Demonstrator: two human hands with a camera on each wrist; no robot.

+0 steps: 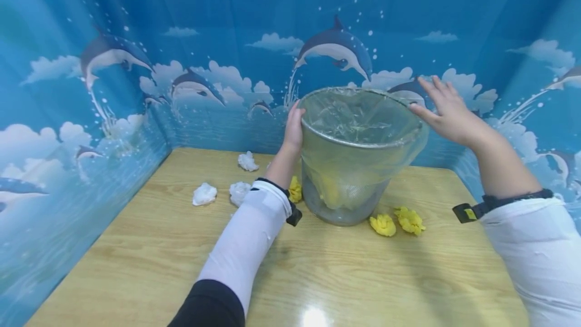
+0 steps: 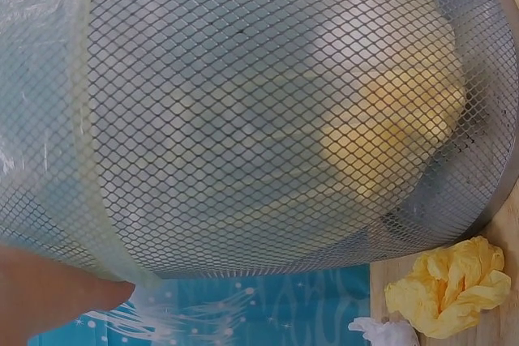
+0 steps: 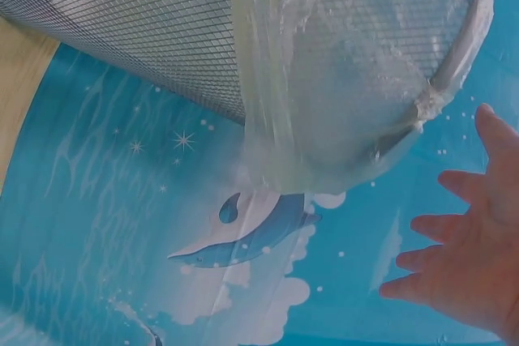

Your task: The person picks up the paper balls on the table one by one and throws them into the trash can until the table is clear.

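Note:
A wire-mesh wastebasket (image 1: pixel 313 191) stands on the table, lined with a translucent yellowish bag (image 1: pixel 408 150) folded down over its rim. My left hand (image 1: pixel 294 127) grips the basket's left side just below the rim. In the left wrist view, one finger (image 2: pixel 65 289) lies at the bag's hem, while yellow and white crumpled pieces (image 2: pixel 389 127) show through the mesh. At the right of the rim, my right hand (image 1: pixel 451 115) is raised with fingers spread, holding nothing. The right wrist view has its fingertips apart from the bag-covered rim (image 3: pixel 470 38).
Crumpled yellow wads (image 1: pixel 383 225) lie right of the basket's base, with another yellow wad (image 1: pixel 295 189) at its left. Several crumpled white wads (image 1: pixel 205 194) sit on the left of the wooden table (image 1: pixel 290 276). A blue dolphin-print curtain (image 1: pixel 254 9) hangs behind.

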